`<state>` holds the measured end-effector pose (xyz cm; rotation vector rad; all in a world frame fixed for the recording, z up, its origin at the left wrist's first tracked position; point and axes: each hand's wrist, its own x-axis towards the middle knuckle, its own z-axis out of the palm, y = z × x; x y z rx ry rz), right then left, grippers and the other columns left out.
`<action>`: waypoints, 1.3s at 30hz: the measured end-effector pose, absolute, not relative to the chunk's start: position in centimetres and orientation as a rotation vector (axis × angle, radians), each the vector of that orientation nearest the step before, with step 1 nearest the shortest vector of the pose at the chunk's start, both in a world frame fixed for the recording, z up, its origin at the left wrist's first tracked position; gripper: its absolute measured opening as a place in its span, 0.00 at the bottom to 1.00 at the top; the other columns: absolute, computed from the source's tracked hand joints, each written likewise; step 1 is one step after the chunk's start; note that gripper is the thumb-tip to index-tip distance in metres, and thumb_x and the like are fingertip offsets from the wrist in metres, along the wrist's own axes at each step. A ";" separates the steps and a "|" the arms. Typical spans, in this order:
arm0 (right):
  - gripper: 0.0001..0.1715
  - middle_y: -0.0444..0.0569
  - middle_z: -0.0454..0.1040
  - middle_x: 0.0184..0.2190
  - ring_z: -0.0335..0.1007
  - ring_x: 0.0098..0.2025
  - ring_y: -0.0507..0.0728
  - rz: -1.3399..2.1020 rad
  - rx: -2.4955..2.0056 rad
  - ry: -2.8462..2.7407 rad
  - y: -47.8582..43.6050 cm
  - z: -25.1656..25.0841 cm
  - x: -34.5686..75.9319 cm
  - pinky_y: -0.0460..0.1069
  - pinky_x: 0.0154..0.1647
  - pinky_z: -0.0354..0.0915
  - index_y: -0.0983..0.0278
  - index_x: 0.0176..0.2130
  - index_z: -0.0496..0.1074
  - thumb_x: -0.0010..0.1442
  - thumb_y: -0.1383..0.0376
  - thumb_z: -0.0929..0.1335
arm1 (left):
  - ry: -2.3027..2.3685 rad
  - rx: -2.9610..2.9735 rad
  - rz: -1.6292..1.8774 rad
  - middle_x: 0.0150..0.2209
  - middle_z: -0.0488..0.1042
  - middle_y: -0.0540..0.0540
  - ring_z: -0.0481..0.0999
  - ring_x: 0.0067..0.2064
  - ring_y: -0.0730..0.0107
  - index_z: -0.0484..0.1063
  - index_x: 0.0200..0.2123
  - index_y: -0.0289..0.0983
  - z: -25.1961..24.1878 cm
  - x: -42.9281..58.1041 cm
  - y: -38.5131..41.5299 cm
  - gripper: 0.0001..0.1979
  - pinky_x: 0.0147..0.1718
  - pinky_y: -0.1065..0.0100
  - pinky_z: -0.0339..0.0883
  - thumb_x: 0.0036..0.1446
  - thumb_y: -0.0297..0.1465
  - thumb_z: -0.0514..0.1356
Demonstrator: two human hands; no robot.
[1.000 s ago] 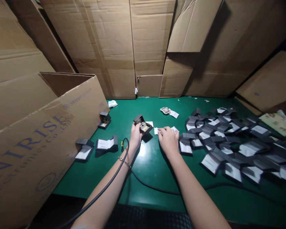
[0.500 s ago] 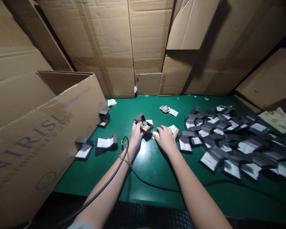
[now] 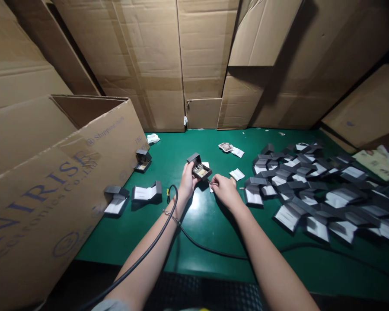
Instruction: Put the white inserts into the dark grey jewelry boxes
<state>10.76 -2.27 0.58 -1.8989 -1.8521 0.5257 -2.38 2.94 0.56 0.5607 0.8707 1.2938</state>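
Note:
My left hand [image 3: 188,181] grips a small dark hinged box [image 3: 201,172] with its lid up. A pale insert and small shiny pieces show inside it. Just to the right, my right hand [image 3: 226,189] has its thumb and fingertips pinched together; whatever lies between them is too small to make out. A white paper slip [image 3: 211,189] shows beside those fingertips, partly hidden. Beyond the right hand lies a white packet [image 3: 237,174] on the green table [image 3: 207,233]. Another white slip [image 3: 206,164] peeks out behind the held box.
Many similar opened boxes [image 3: 287,217] with white inserts crowd the right side. Several more, including one box [image 3: 146,192], stand at left by a large carton [image 3: 94,172]. A black cable [image 3: 210,251] crosses my left forearm. Crumpled wrappers [image 3: 226,147] lie farther back.
My right hand's fingers have drawn together into a pinch, uncovering the white packet beyond them. The left hand still holds the box, at nearly the same spot.

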 end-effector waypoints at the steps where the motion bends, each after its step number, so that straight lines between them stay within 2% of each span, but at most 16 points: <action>1: 0.11 0.49 0.76 0.37 0.70 0.42 0.58 0.543 -1.852 -1.829 -2.2 0.6 10.8 0.59 0.55 0.59 0.62 0.39 0.72 0.58 0.72 0.63 | 0.869 0.565 1.283 0.35 0.75 0.45 0.76 0.34 0.69 0.67 0.40 0.36 0.6 -2.4 2.9 0.12 0.37 0.67 0.72 0.57 0.38 0.56; 3: 0.17 0.52 0.76 0.41 0.71 0.42 0.58 0.509 -1.751 -1.753 -2.1 0.7 11.1 0.53 0.47 0.63 0.63 0.45 0.72 0.59 0.70 0.61 | 0.873 0.571 1.266 0.37 0.75 0.45 0.76 0.34 0.69 0.66 0.41 0.37 0.6 -2.3 2.9 0.13 0.36 0.67 0.72 0.57 0.39 0.56; 5: 0.20 0.55 0.75 0.42 0.71 0.43 0.58 0.432 -1.674 -1.649 -2.1 0.9 11.3 0.52 0.46 0.64 0.64 0.46 0.73 0.59 0.69 0.59 | 0.875 0.581 1.262 0.37 0.74 0.46 0.77 0.35 0.70 0.66 0.43 0.37 0.6 -2.3 2.8 0.13 0.35 0.69 0.72 0.57 0.38 0.57; 8: 0.17 0.54 0.75 0.37 0.71 0.39 0.58 0.417 -1.610 -1.438 -2.0 1.2 11.7 0.52 0.43 0.65 0.65 0.39 0.75 0.56 0.66 0.60 | 0.862 0.621 1.247 0.36 0.75 0.47 0.77 0.35 0.70 0.65 0.44 0.38 0.4 -2.2 2.8 0.14 0.34 0.70 0.71 0.57 0.39 0.57; 11: 0.14 0.49 0.75 0.30 0.67 0.29 0.55 0.556 -1.534 -1.176 -2.0 1.5 11.8 0.51 0.34 0.64 0.65 0.33 0.74 0.51 0.60 0.64 | 0.856 0.673 1.172 0.36 0.75 0.46 0.77 0.34 0.70 0.67 0.44 0.37 0.2 -2.1 2.6 0.15 0.33 0.70 0.71 0.57 0.39 0.57; 13: 0.15 0.46 0.73 0.26 0.65 0.26 0.53 0.680 -1.442 -1.038 -1.9 1.7 11.8 0.49 0.30 0.63 0.64 0.30 0.73 0.45 0.56 0.68 | 0.859 0.708 1.107 0.36 0.75 0.46 0.77 0.33 0.70 0.68 0.44 0.36 0.1 -2.0 2.5 0.16 0.32 0.70 0.71 0.57 0.40 0.58; 17: 0.19 0.44 0.72 0.23 0.66 0.27 0.53 0.801 -1.294 -0.889 -1.5 1.9 11.9 0.49 0.32 0.64 0.64 0.27 0.71 0.38 0.54 0.73 | 0.841 0.791 1.019 0.38 0.75 0.46 0.77 0.32 0.69 0.68 0.45 0.37 0.5 -2.0 2.0 0.15 0.31 0.69 0.71 0.57 0.39 0.57; 22: 0.24 0.46 0.75 0.27 0.67 0.28 0.52 0.872 -1.201 -0.748 -1.3 2.0 12.5 0.49 0.32 0.65 0.65 0.30 0.74 0.36 0.52 0.76 | 0.887 0.804 0.985 0.37 0.74 0.47 0.76 0.33 0.70 0.68 0.45 0.38 1.5 -1.9 1.6 0.12 0.32 0.68 0.71 0.59 0.35 0.54; 26: 0.27 0.47 0.75 0.26 0.67 0.27 0.52 0.933 -1.221 -0.728 -1.4 2.1 12.5 0.48 0.30 0.64 0.66 0.31 0.76 0.34 0.51 0.76 | 0.879 0.825 0.985 0.35 0.74 0.48 0.75 0.31 0.72 0.68 0.46 0.38 1.4 -2.0 1.6 0.14 0.30 0.72 0.69 0.58 0.37 0.57; 31: 0.25 0.47 0.74 0.24 0.66 0.27 0.53 0.925 -1.362 -0.800 -1.8 2.2 11.4 0.49 0.29 0.62 0.67 0.27 0.76 0.35 0.50 0.75 | 0.778 0.860 0.945 0.36 0.76 0.46 0.75 0.29 0.72 0.69 0.46 0.37 0.5 -1.9 1.6 0.19 0.29 0.71 0.68 0.55 0.40 0.60; 39: 0.24 0.50 0.75 0.28 0.68 0.31 0.56 0.853 -1.422 -0.871 -1.8 1.1 10.8 0.49 0.31 0.63 0.67 0.27 0.75 0.41 0.48 0.72 | 0.735 0.850 0.910 0.38 0.77 0.44 0.76 0.33 0.71 0.70 0.49 0.37 0.6 -1.0 0.6 0.19 0.32 0.72 0.69 0.55 0.38 0.61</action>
